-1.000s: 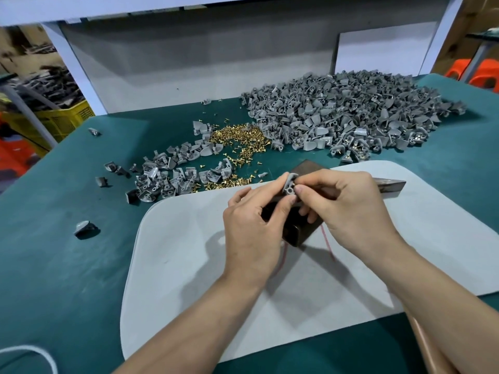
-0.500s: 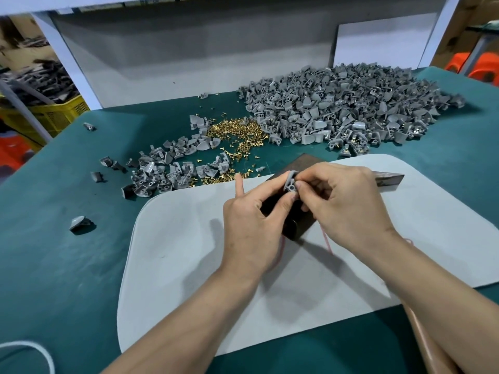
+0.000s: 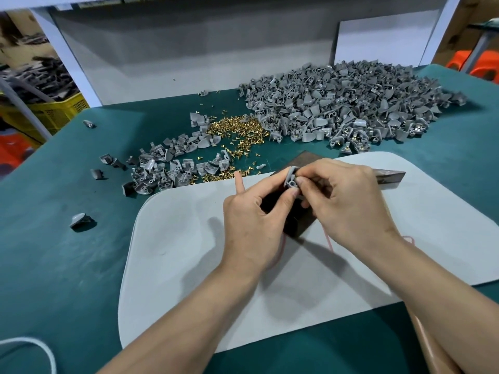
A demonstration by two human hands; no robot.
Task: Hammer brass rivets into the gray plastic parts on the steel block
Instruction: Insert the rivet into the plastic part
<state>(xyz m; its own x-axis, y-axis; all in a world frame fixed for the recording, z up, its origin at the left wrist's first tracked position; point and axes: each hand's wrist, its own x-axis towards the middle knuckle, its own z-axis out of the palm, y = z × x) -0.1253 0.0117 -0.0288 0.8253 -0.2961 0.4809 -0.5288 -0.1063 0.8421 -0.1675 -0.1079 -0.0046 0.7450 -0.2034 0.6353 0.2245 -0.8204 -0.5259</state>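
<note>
**rivet seating in hand, no hammering yet**

left grip (image 3: 253, 220) pinches a small gray plastic part (image 3: 292, 180) between thumb and fingers, with one finger sticking out straight. right grip (image 3: 348, 203) is curled, its fingertips pinched onto the same part from the other side. probably feeding a rivet into the boss, but can't tell, as no rivet shows between the fingers.

the part sits between the two grips, lifted just above the dark steel block (image 3: 300, 225), which lies directly under them on the pale gray mat (image 3: 189, 238).

progress, as a judgement:
- this part isn't on the block and hasn't been struck.
- the loose heap of brass rivets (image 3: 237, 130) lies beyond the left grip.
- the small scatter of gray parts (image 3: 172, 168) lies beyond and left of the left grip.
- the big gray pile (image 3: 345, 103) is beyond the right grip. some pieces on its near edge show brass, so likely done ones, but the split isn't clear.
- plenty of rivets are left on the teal worktop (image 3: 67, 238), so it's far from finished.

the dark wedge-shaped metal piece (image 3: 388, 177) just past the right grip may be the striker.
</note>
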